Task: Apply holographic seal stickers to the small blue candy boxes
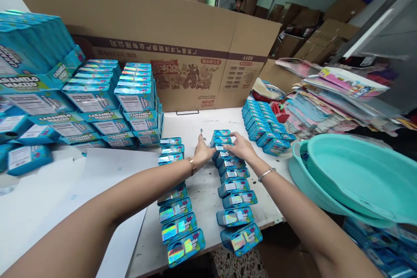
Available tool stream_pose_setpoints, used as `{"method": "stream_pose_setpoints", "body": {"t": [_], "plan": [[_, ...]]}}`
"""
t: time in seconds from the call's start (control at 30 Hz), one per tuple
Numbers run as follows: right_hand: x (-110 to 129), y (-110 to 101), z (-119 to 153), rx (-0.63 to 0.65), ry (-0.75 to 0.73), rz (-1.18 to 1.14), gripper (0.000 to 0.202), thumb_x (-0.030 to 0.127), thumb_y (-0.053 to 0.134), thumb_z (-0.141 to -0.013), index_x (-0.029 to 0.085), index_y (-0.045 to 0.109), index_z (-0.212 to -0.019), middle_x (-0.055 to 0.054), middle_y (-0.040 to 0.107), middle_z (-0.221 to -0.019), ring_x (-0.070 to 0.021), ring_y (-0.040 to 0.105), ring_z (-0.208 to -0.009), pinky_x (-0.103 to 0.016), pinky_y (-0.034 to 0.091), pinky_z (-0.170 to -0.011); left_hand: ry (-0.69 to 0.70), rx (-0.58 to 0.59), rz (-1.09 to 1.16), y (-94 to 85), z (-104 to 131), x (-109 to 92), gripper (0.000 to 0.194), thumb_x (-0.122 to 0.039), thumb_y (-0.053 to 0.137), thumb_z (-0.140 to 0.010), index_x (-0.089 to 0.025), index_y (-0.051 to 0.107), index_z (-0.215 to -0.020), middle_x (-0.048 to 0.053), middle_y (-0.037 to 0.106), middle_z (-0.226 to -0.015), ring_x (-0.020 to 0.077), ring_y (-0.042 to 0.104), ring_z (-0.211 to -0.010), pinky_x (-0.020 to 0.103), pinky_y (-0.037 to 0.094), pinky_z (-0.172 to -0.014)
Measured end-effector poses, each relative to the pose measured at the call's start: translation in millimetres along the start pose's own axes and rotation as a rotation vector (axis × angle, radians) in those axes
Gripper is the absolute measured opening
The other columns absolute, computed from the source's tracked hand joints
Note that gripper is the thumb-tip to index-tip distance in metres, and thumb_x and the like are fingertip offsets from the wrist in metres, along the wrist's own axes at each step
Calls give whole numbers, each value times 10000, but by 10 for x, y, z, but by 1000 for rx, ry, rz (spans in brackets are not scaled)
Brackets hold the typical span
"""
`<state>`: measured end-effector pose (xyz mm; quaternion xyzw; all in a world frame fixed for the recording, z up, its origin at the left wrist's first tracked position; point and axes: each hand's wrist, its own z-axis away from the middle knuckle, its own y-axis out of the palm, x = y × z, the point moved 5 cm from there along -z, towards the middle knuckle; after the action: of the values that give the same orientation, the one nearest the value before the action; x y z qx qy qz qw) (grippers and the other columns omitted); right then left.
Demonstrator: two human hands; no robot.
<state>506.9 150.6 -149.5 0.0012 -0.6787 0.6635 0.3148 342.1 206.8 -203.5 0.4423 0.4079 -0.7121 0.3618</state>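
Two rows of small blue boxes printed "Caramelo Macizo" stand on the white table, a left row (176,210) and a right row (239,199). Shiny strips cross the tops of many of them. At the far end of the right row, my right hand (243,145) has its thumb and fingers closed on a blue box (221,148). My left hand (203,152) is at that box's left side, thumb against it and index finger stretched away. By that fingertip shows a tiny shiny piece (201,131), perhaps a sticker; whether it clings to the finger is unclear.
Stacked blue display boxes (133,97) rise at left beside white sheets (107,173). A large cardboard carton (182,61) walls the back. More small boxes (260,124), a red tape dispenser (280,113), piled flat packaging (325,100) and turquoise basins (358,173) fill the right. People are beyond.
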Motion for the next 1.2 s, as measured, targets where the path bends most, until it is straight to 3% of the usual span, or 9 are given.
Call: {"method": "stream_pose_setpoints", "body": {"t": [0.1,0.23,0.37,0.5,0.63,0.73,0.9,1.03,1.2], "plan": [[-90,52,-52,50,42,-66,492,437,761,-758,207,622,-1170,28,658,-695,-176,638,-664,-240,417,-597,-52,-34,8,32,5,24,1065,-276,846,-654,-174,211,-1503,84,696,-992,206,675,-774,274,473,-667],[-107,27,-58,18,78,-129,327,377,773,-734,222,675,-1004,17,662,-690,-182,637,-687,-251,419,-631,-72,-58,45,17,32,-55,1108,-232,842,-631,-173,181,-1518,78,699,-966,215,675,-771,277,479,-644],[-109,-196,10,-45,93,-256,277,360,738,-765,210,675,-989,-15,674,-719,-182,608,-676,-260,412,-622,-25,-71,117,-171,132,-263,1023,-217,788,-703,-188,186,-1529,51,695,-919,197,668,-763,273,489,-650],[-40,-533,116,-49,53,-493,365,514,567,-899,189,639,-1050,-49,702,-838,-114,480,-515,-235,367,-503,82,-51,198,-388,333,-529,842,-222,636,-865,-153,161,-1556,47,673,-903,172,663,-820,254,502,-675],[184,-736,220,5,22,-686,437,591,481,-939,203,616,-1088,-75,703,-965,-65,388,-435,-218,342,-439,188,88,370,-349,544,-736,768,-375,580,-952,-186,157,-1564,99,690,-1036,196,660,-967,275,508,-749],[381,-731,307,68,49,-851,429,599,488,-944,211,596,-1089,-76,687,-971,-74,452,-469,-209,389,-449,112,238,491,-173,655,-749,705,-554,533,-956,-257,235,-1522,122,688,-1140,213,652,-1048,291,501,-797],[562,-664,449,79,142,-982,318,484,456,-1002,204,590,-1071,-56,656,-963,-79,525,-539,-184,406,-472,70,381,565,-24,797,-736,637,-716,525,-876,-248,449,-1302,101,676,-1071,185,658,-905,272,495,-727],[577,-669,468,64,160,-1007,342,514,494,-979,196,606,-1041,-62,661,-925,-101,550,-564,-199,425,-472,104,355,493,-76,830,-716,667,-485,801,-764,-234,461,-1280,73,700,-997,179,659,-840,274,472,-697],[508,-634,379,78,141,-1067,357,547,529,-948,199,592,-999,-56,649,-873,-120,565,-602,-202,453,-481,61,326,490,-105,778,-643,739,-220,847,-683,-184,466,-1315,13,675,-779,158,636,-690,279,459,-657]]}}
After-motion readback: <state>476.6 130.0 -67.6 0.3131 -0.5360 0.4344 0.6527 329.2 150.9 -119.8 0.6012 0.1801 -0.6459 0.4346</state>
